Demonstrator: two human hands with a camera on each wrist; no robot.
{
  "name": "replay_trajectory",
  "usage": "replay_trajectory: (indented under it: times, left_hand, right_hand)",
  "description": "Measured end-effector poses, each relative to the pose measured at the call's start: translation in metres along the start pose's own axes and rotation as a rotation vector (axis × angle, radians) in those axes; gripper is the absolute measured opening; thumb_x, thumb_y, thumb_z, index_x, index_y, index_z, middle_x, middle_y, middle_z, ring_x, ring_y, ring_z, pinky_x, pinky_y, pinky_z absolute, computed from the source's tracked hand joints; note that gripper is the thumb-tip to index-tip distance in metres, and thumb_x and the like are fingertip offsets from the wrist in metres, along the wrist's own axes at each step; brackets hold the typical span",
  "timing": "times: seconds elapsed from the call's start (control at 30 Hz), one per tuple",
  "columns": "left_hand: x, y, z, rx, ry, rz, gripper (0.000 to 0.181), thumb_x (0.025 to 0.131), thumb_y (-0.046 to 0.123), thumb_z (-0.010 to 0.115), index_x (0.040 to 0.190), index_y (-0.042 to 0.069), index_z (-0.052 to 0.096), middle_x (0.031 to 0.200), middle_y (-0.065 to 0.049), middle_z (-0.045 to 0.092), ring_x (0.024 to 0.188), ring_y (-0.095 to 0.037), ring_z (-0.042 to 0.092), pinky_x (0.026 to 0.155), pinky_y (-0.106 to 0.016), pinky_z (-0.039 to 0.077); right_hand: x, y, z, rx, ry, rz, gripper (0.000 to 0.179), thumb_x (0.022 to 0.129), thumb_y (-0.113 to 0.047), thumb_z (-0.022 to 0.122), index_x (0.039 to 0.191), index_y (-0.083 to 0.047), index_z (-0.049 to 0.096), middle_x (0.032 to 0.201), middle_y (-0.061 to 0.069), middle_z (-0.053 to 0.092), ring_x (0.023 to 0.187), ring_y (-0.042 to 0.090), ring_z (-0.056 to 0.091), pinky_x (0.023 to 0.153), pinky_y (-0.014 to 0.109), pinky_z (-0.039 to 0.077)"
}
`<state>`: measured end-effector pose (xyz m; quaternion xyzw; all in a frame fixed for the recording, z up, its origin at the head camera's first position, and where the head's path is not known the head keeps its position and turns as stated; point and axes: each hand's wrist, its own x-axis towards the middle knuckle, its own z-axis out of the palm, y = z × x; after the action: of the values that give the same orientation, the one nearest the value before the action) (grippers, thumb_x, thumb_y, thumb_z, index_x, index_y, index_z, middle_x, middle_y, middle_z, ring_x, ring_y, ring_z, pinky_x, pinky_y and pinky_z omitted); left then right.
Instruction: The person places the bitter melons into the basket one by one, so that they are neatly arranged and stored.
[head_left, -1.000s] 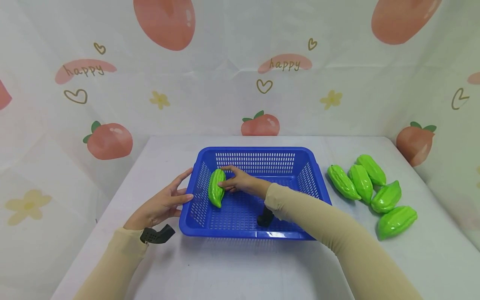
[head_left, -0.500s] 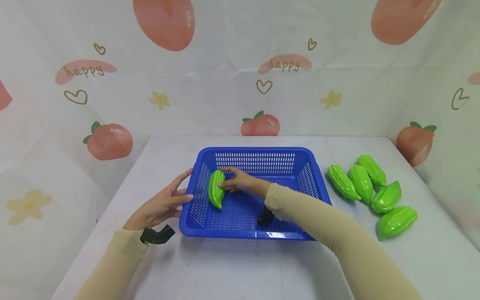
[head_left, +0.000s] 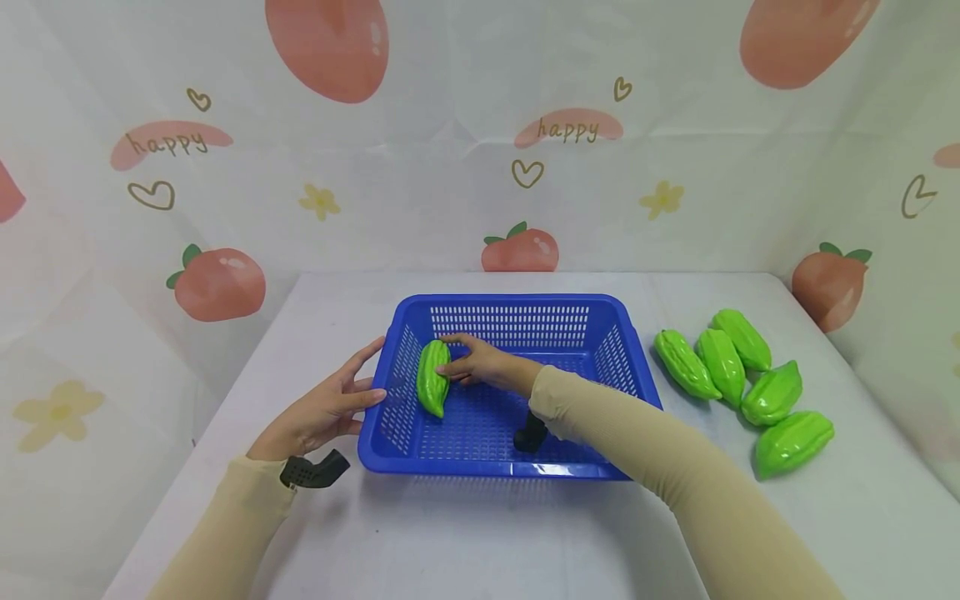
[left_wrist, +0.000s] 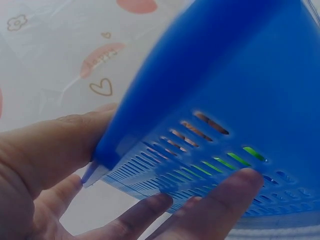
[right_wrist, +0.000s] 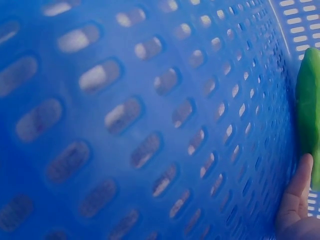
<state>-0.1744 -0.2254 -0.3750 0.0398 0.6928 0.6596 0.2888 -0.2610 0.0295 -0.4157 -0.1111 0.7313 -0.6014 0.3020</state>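
A blue perforated plastic basket (head_left: 480, 446) stands on the white table. Inside it, along the left wall, lies a glossy green bitter melon (head_left: 432, 379). My right hand (head_left: 480, 364) reaches in and holds this melon, its thumb and fingertips against the near right side. In the right wrist view, only a thumb or finger (right_wrist: 295, 200) shows touching the bitter melon (right_wrist: 309, 105). My left hand (head_left: 322, 408) grips the basket's left rim. From the left wrist view, its fingers press the outer wall below the rim (left_wrist: 150, 100), and green shows through the slots.
Several more green bitter melons (head_left: 722, 364) lie in a loose group on the table right of the basket. A white cloth (head_left: 420, 192) with fruit prints hangs behind and at the sides. Black wrist cameras (head_left: 315, 469) sit on both sleeves.
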Motion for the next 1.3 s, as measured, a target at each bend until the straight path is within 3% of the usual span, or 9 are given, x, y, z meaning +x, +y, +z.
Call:
replay_trajectory:
  times: [0.2,0.4,0.63,0.83,1.0,1.3]
  left_hand:
    - [0.0,-0.001,0.001,0.014,0.024,0.009,0.086,0.094,0.016,0.063,0.152,0.048,0.007,0.155,-0.021,0.03,0.115,-0.037,0.061,0.088,-0.053,0.054]
    - [-0.001,0.0,0.002,0.018,0.032,0.016,0.087,0.094,0.016,0.064,0.152,0.048,0.008,0.154,-0.022,0.031,0.115,-0.037,0.062,0.088,-0.053,0.054]
    - [-0.001,0.001,0.001,-0.026,-0.017,0.017,0.088,0.095,0.011,0.06,0.152,0.046,0.003,0.152,-0.027,0.031,0.113,-0.038,0.062,0.088,-0.056,0.053]
    - [-0.001,0.0,0.001,-0.018,0.006,0.013,0.087,0.095,0.012,0.061,0.152,0.047,0.006,0.152,-0.025,0.033,0.111,-0.037,0.063,0.087,-0.054,0.054]
    - [-0.001,-0.001,0.001,-0.006,0.011,0.013,0.086,0.095,0.014,0.062,0.152,0.046,0.007,0.151,-0.025,0.034,0.11,-0.037,0.064,0.087,-0.053,0.054]
    - [0.0,0.0,0.0,0.003,0.009,0.01,0.086,0.095,0.014,0.062,0.153,0.046,0.007,0.151,-0.024,0.035,0.11,-0.036,0.064,0.087,-0.053,0.054]
  right_hand:
    - [0.006,0.006,-0.004,0.024,-0.036,-0.027,0.069,0.088,-0.016,0.071,0.148,-0.017,0.037,0.117,0.019,0.066,0.106,0.027,0.066,0.086,0.036,0.055]
    - [0.001,-0.003,0.0,0.026,-0.003,0.014,0.066,0.092,-0.007,0.064,0.15,-0.014,0.034,0.125,0.024,0.061,0.113,0.032,0.063,0.089,0.036,0.055]
    - [-0.001,-0.004,0.002,0.022,0.011,0.032,0.066,0.092,-0.008,0.065,0.15,-0.014,0.034,0.128,0.023,0.06,0.114,0.031,0.062,0.086,0.033,0.054]
    - [0.0,-0.003,0.001,0.013,0.014,0.04,0.066,0.092,-0.009,0.065,0.149,-0.015,0.034,0.127,0.021,0.06,0.11,0.028,0.063,0.078,0.027,0.053]
    - [-0.001,-0.003,0.001,0.016,0.012,0.042,0.065,0.092,-0.009,0.065,0.149,-0.014,0.034,0.127,0.021,0.06,0.112,0.029,0.063,0.079,0.028,0.053]
    - [-0.002,-0.005,0.001,0.022,0.015,0.045,0.065,0.091,-0.007,0.065,0.149,-0.012,0.034,0.121,0.02,0.063,0.094,0.018,0.065,0.075,0.026,0.053]
